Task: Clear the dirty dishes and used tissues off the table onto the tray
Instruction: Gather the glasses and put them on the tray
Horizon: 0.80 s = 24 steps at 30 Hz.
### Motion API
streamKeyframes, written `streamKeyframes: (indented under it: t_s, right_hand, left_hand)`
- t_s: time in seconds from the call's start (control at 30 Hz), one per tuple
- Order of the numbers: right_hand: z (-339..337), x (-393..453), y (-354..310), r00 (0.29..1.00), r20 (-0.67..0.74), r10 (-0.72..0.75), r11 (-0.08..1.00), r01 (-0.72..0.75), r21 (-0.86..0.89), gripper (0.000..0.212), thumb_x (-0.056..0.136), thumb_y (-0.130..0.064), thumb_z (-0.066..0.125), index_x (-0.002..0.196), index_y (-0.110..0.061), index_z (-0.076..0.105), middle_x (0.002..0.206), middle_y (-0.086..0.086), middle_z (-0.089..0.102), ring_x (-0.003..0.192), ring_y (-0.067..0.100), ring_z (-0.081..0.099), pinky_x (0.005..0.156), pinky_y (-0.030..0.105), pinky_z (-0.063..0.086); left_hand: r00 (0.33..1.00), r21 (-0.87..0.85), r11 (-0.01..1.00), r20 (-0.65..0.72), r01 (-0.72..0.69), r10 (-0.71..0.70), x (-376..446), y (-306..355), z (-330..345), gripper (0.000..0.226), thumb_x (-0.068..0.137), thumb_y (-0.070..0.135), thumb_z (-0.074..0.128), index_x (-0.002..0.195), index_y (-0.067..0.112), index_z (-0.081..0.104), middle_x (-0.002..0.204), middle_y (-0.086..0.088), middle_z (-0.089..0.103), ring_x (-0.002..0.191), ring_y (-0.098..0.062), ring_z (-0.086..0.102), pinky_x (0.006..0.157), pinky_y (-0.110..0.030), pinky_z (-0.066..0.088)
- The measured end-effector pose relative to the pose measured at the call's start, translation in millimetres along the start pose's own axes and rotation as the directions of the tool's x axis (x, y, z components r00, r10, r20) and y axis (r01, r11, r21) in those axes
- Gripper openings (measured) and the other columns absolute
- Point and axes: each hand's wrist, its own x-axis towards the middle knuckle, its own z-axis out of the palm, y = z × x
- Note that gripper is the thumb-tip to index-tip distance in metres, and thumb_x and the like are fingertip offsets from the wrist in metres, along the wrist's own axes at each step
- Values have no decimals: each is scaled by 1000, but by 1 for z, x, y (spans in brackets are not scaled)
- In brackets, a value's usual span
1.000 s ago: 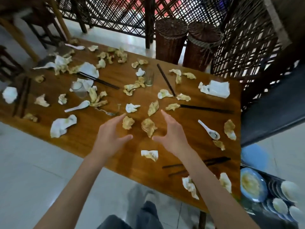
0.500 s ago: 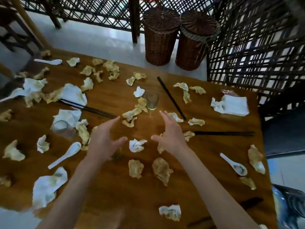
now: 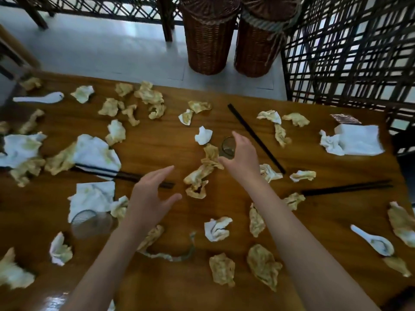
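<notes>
No text, label, brand or number can be read on anything here

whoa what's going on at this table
A person is clearing a wooden table littered with crumpled, stained tissues, black chopsticks and white ceramic spoons. Their right hand reaches for a small clear drinking glass near the middle, fingers spread and not yet closed round it. The left hand hovers open above a black chopstick pair. No tray is in view.

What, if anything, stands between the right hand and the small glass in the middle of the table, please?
Nothing visible does: the right hand is already at the glass, fingers spread beside it. Crumpled tissues lie against its near-left side only.
</notes>
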Motion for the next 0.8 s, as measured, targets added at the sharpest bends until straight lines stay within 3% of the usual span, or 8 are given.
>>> streamKeyframes:
  t_s: [0.17, 0.33, 0.5, 0.63, 0.8]
  right_hand:
    - [3, 3, 0, 994, -110, -9, 1000, 7, -18, 66, 75, -23, 77, 133, -13, 46, 131, 6, 51, 121, 21, 49, 99, 29, 40]
    - [-4, -14, -18, 983, -170, -75, 997, 77, 6, 64, 73, -27, 79, 129, -14, 52, 127, 5, 56, 118, 19, 51, 94, 22, 36]
    - [-11, -53, -57, 980, -144, -136, 988, 145, 51, 64, 67, -29, 82, 125, -16, 56, 119, 3, 60, 106, 18, 57, 87, 26, 46]
    - [-4, -88, -86, 981, -97, -167, 984, 171, 44, 65, 67, -30, 82, 125, -15, 57, 121, 2, 60, 108, 17, 57, 90, 28, 46]
    - [13, -128, -108, 987, -78, -143, 989, 145, 20, 66, 69, -31, 81, 127, -15, 56, 124, 2, 59, 111, 18, 57, 96, 34, 47]
  left_hand:
    - [999, -15, 1000, -42, 21, -21, -14, -7, -11, 66, 69, 17, 82, 129, 11, 55, 126, -7, 59, 120, -21, 53, 98, -31, 42]
    - [985, -15, 1000, -169, 19, -21, -42, -26, -31, 58, 67, 16, 83, 121, 8, 62, 119, -10, 63, 114, -26, 57, 93, -37, 46]
    - [953, 46, 979, -243, 198, -182, -68, -72, -58, 62, 68, 35, 81, 122, 10, 61, 121, -8, 62, 114, -26, 55, 94, -47, 46]
    - [925, 170, 911, -133, 375, -355, -78, -103, -69, 87, 64, 54, 77, 135, 14, 47, 132, -9, 52, 120, -27, 48, 93, -45, 47]
    - [938, 160, 924, -44, 347, -344, -83, -121, -59, 80, 70, 42, 78, 137, 16, 44, 128, -9, 55, 115, -27, 52, 85, -38, 48]
